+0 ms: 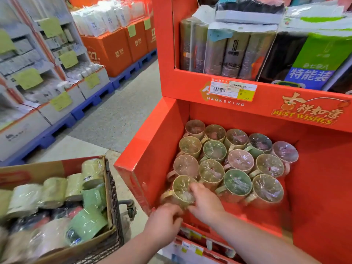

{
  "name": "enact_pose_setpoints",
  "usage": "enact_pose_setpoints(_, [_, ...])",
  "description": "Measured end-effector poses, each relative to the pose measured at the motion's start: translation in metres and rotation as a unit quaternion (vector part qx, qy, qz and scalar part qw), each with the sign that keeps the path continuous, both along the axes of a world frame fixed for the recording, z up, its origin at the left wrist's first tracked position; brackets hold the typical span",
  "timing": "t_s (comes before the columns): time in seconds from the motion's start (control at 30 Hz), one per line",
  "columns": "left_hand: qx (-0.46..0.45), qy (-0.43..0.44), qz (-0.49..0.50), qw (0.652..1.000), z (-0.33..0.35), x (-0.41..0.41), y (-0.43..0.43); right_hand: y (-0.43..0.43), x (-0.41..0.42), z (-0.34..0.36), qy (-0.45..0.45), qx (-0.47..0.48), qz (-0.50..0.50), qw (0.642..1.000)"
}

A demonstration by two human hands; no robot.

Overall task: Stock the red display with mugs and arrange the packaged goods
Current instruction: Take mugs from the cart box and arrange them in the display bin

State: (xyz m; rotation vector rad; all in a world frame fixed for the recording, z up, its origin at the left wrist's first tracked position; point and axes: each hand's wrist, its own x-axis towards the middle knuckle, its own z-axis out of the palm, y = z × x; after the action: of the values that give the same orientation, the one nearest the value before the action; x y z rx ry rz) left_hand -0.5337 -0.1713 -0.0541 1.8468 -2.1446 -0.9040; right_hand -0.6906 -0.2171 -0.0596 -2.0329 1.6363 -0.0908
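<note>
The lower bin of the red cardboard display (152, 149) is well on its way to full. Over a dozen film-wrapped ceramic mugs (238, 161) in yellow, green and pink stand mouth-up in close rows from the bin's 12 o'clock wall toward the front. Bare red floor is left along the 5 o'clock edge and down the 3 o'clock side.

The mug in play is a yellow film-wrapped mug (182, 193) at the bin's 7 o'clock corner, just beside the front row. The right hand (206, 203) grips it, thumb over the rim at its 3 o'clock side. The left hand (165, 221) reaches its near lower side. Blur hides the fingers, so I cannot tell whether that hand grips or only steadies.

I judge the stocking past halfway but not finished. At 8 o'clock a brown cardboard box (57, 166) in a wire trolley holds many more wrapped mugs (55, 195).

On the shelf above, at 1 o'clock, the packaged goods look untidy: grey rolled bags in clear packs (226, 52) lean, and a green-and-blue pack (322, 58) tilts. That arranging seems undone.

The display reads "HAOKEXING" and "BEST WISHES" under "吉祥如意". A white and yellow price label (233, 90) shows a barcode and what looks like 10.50. The green-and-blue pack reads "特能装". Orange cartons (108, 50) at 11 o'clock show "27."; smaller print is unreadable.
</note>
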Motion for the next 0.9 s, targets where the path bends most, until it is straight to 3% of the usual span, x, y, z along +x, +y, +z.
enact_pose_setpoints(0.13, [-0.003,-0.126,-0.107,0.986,-0.01,0.006,0.003,-0.005,0.016,-0.005,0.041,0.008,0.037,0.998])
enact_pose_setpoints(0.4, [-0.008,-0.127,-0.115,0.985,-0.018,0.01,0.003,-0.016,0.029,-0.012,0.119,-0.039,0.114,0.986])
enact_pose_setpoints(0.9, [0.003,-0.141,-0.107,0.984,-0.017,0.007,-0.001,-0.02,0.029,-0.007,0.115,0.007,0.108,0.987])
